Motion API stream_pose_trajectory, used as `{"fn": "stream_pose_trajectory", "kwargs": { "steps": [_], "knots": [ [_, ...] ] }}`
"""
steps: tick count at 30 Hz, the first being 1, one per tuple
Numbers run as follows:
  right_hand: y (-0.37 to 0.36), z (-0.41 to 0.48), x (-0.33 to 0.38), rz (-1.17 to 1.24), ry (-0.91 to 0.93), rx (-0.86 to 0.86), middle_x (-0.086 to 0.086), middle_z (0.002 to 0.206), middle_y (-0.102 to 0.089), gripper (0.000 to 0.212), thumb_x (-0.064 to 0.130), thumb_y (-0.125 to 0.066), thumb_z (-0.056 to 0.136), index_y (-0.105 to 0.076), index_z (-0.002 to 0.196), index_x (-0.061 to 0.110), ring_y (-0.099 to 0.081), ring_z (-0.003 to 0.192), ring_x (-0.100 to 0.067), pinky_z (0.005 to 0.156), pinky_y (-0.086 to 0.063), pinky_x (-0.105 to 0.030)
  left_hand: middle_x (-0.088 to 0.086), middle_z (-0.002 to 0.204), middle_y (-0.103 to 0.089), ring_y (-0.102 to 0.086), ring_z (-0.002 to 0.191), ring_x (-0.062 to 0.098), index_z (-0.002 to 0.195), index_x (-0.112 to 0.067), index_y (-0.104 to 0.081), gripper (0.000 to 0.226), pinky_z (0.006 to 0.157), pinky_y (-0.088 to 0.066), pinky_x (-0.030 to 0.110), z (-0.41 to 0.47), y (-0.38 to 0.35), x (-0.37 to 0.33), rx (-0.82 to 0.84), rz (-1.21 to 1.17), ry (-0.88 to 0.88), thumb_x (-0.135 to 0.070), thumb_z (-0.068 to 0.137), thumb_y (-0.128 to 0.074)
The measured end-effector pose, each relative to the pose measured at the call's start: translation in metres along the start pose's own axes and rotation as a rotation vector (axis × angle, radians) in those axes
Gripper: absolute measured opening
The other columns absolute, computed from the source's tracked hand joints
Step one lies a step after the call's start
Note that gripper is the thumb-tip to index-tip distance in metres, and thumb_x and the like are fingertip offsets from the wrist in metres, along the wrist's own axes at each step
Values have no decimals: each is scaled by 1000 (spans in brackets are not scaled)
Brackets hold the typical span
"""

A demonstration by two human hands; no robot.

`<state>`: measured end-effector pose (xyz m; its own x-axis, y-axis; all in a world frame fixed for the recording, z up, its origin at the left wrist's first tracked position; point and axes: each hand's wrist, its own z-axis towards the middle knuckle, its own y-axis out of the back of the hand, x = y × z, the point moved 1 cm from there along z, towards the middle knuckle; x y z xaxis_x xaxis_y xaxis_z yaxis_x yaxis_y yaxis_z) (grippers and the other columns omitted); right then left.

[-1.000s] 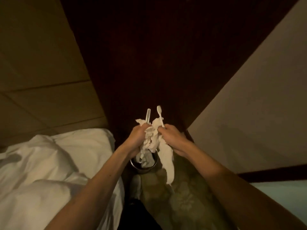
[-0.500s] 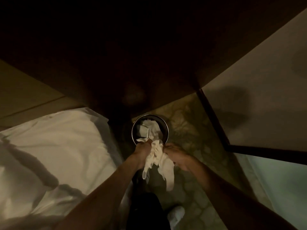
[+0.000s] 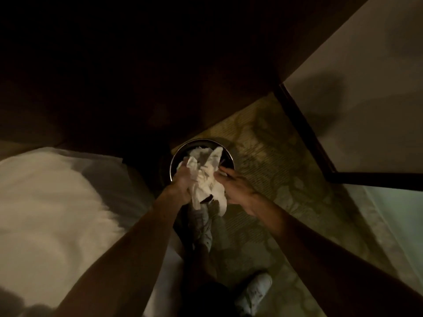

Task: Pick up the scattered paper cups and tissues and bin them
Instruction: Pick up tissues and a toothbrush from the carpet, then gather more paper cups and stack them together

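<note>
A bundle of crumpled white tissues hangs between my two hands just over the near rim of a round metal bin on the floor. My left hand grips the bundle's left side with curled fingers. My right hand holds the right side, its fingers reaching toward the bin's mouth. The top of the bundle lies over the bin's opening and more white tissue shows inside. A loose end of tissue droops below my hands. No paper cup is visible in this dim view.
A bed with white bedding lies close on the left. Dark wooden furniture looms behind the bin. A pale wall with dark skirting stands at right. Patterned carpet surrounds the bin; my white shoe is below.
The view tilted down and the hands lowered the tissue bundle from chest height to the bin's mouth. The white sticks seen above the bundle earlier no longer show.
</note>
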<state>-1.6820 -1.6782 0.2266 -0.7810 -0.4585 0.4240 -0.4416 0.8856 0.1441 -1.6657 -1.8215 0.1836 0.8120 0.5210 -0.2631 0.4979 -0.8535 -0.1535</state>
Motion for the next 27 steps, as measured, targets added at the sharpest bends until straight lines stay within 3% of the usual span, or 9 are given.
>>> {"fn": "stream_pose_trajectory", "kwargs": {
  "steps": [2, 4, 8, 13, 15, 17, 19, 22, 27],
  "knots": [
    [7, 0, -1, -36, -5, 3, -2, 154, -37, 55, 41, -56, 96, -40, 147, 31, -44, 135, -24, 106, -43, -39, 16, 133, -57, -53, 123, 32, 120, -20, -60, 38, 93, -45, 45, 5, -3, -3, 13, 2, 40, -37, 109, -28],
    [13, -3, -2, -30, -2, 15, -5, 151, -42, 51, 33, -60, 96, -45, 144, 26, -46, 133, -22, 97, -43, -29, 7, 145, -49, -42, 137, 30, 144, -20, -46, 54, 110, -33, 46, 11, -4, -7, -114, 40, 69, -52, 104, -30],
    [29, -14, -3, 2, 26, -45, -4, 128, -61, 34, 19, -61, 95, -60, 129, 13, -55, 116, -14, 92, -42, -24, 13, 145, -50, -47, 135, 33, 146, -6, -43, 52, 105, -43, 41, 18, -7, -18, -349, 138, -81, -38, 104, -43],
    [69, -56, -12, 134, 133, -207, -7, 70, -56, 6, -2, -56, 93, -61, 96, 1, -53, 49, -4, 45, -40, -12, 17, 122, -67, -62, 115, 37, 123, -3, -64, 39, 96, -52, 45, -20, -56, -19, -320, 438, -309, -30, 97, -55],
    [94, -89, -17, 131, 178, -330, 2, 65, -59, 5, 10, -64, 91, -63, 87, 10, -54, 48, -1, 47, -42, -12, 6, 94, -71, -66, 95, 27, 93, -13, -71, 22, 82, -52, 37, -57, -99, -20, -163, 600, -446, -30, 95, -57],
    [127, -134, -24, 97, 242, -478, 12, 66, -60, 16, 20, -72, 86, -60, 74, 23, -55, 55, 4, 53, -41, -7, -9, 61, -59, -58, 66, 11, 65, -20, -60, 29, 63, -42, 29, -103, -153, -17, 27, 766, -606, -26, 94, -58],
    [164, -187, -35, 73, 293, -598, 13, 66, -58, 19, 21, -72, 83, -58, 72, 25, -55, 57, 8, 51, -38, -6, -12, 48, -46, -45, 51, 5, 57, -19, -49, 39, 55, -32, 30, -161, -209, -9, 211, 897, -757, -24, 93, -61],
    [219, -285, -65, 57, 353, -726, 10, 61, -55, 22, 16, -70, 81, -54, 68, 25, -49, 53, 3, 53, -38, -18, -7, 49, -41, -42, 53, 14, 58, -13, -41, 45, 56, -34, 32, -258, -289, 24, 450, 1107, -949, -34, 91, -63],
    [289, -461, -147, 151, 417, -916, 0, 73, -65, 2, 17, -66, 86, -64, 86, 19, -58, 58, -5, 53, -47, -24, 0, 64, -59, -58, 68, 20, 67, -14, -54, 37, 63, -44, 35, -421, -396, 122, 764, 1494, -1275, -41, 92, -57]
  ]
}}
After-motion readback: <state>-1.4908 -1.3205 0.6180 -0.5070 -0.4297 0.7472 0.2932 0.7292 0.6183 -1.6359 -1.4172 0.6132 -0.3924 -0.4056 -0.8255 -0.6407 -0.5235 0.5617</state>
